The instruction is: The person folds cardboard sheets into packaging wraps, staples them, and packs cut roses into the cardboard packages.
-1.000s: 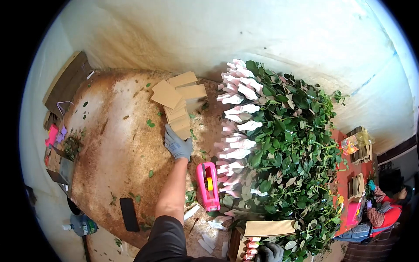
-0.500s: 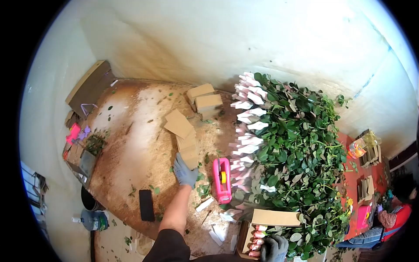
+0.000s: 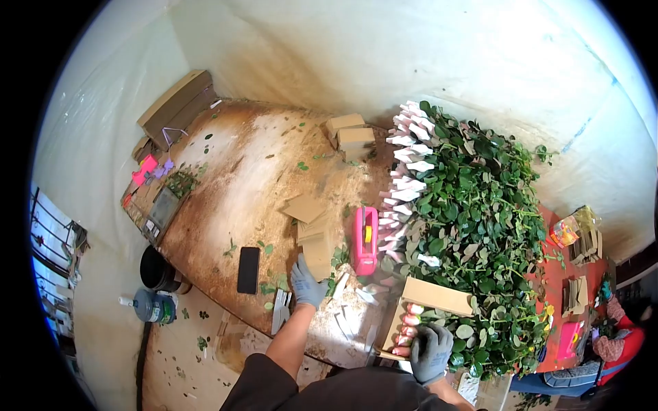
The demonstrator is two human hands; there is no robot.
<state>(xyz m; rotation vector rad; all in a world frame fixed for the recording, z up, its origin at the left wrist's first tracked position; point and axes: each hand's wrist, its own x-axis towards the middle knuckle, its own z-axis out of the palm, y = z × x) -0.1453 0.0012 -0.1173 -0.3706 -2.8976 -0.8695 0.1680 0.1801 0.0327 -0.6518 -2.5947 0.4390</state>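
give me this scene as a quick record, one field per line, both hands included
left hand: gray glove, touching the cardboard pieces; grip unclear
right hand: gray glove, at the pink-and-white flower heads by an open cardboard wrap; grip unclear
tape dispenser: pink, between the cardboard pieces and the white-wrapped heads
leafy stems: heaped, white-wrapped heads at their left end
phone: dark, lying on the table
co-worker: in red, right edge

light: bright | wall [image 3: 493, 61]: washed-out highlights | table [image 3: 233, 198]: pale glare | fisheye curve, 4 black corners
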